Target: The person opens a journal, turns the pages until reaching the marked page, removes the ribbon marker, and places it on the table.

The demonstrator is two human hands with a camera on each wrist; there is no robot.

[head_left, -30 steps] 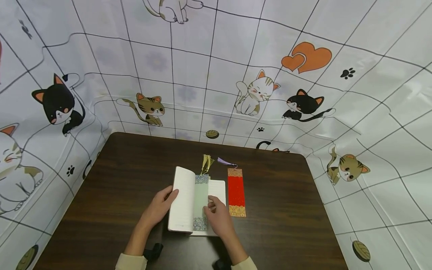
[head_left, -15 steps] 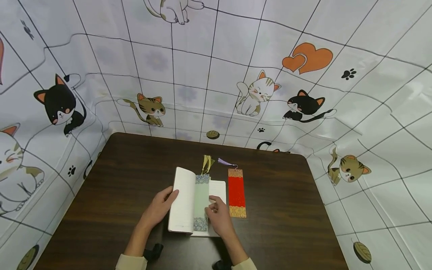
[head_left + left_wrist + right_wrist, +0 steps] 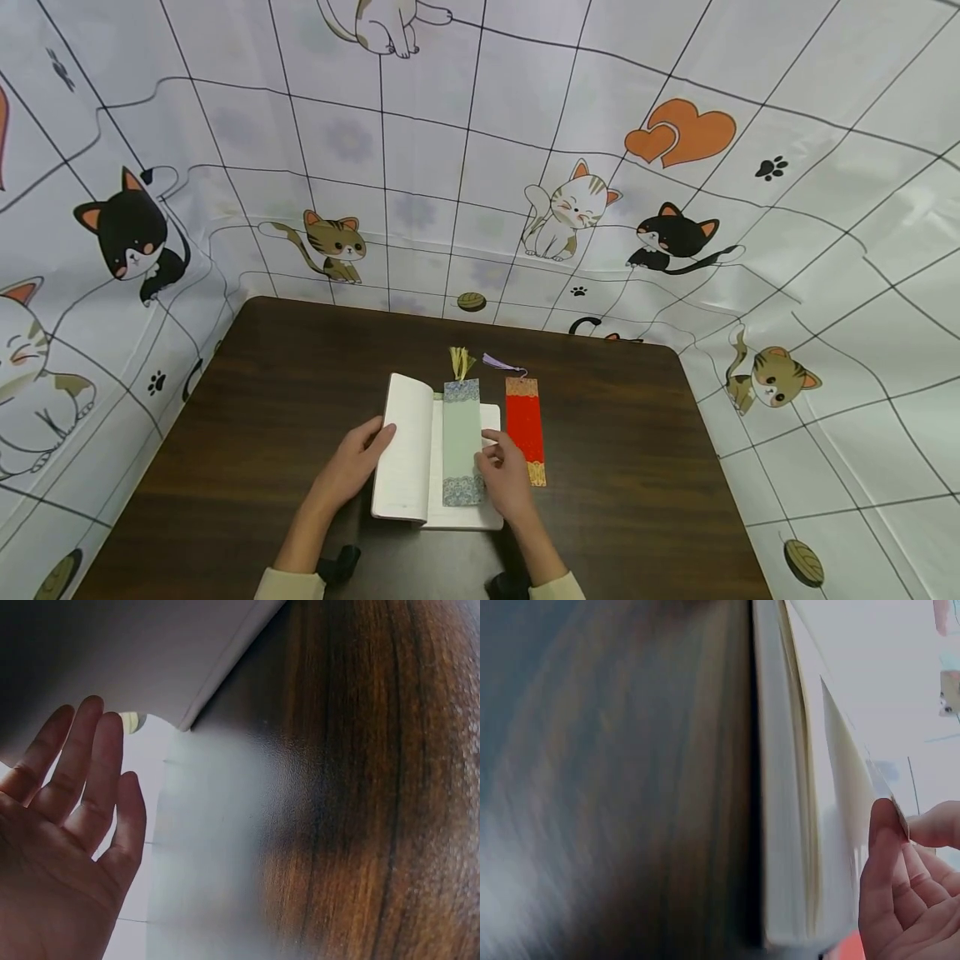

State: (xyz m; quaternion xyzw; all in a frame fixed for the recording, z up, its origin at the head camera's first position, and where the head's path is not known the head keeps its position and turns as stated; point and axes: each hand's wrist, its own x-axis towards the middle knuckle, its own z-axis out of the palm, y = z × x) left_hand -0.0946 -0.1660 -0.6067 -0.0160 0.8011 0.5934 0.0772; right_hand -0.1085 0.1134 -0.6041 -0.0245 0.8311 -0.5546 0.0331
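Observation:
An open notebook point(image 3: 407, 454) lies on the dark wooden table point(image 3: 615, 467), its left side raised. My left hand point(image 3: 351, 463) holds that raised side, thumb on the white page; the left wrist view shows the fingers point(image 3: 84, 766) behind it, against its underside. Above the right-hand page is a pale green bookmark point(image 3: 461, 442) with grey patterned ends and a yellow tassel point(image 3: 461, 363). My right hand point(image 3: 507, 478) pinches its right edge between thumb and finger. In the right wrist view the bookmark tilts up from the notebook's page block point(image 3: 786, 825).
A red bookmark point(image 3: 522, 423) with gold ends and a purple tassel point(image 3: 504, 363) lies just right of the notebook, partly behind my right hand. White sheeting point(image 3: 427, 167) with printed cats hangs behind and beside the table.
My right hand has moved right, drawing the green bookmark away from the notebook's fold and over the right-hand page. My left hand stays in place on the raised side.

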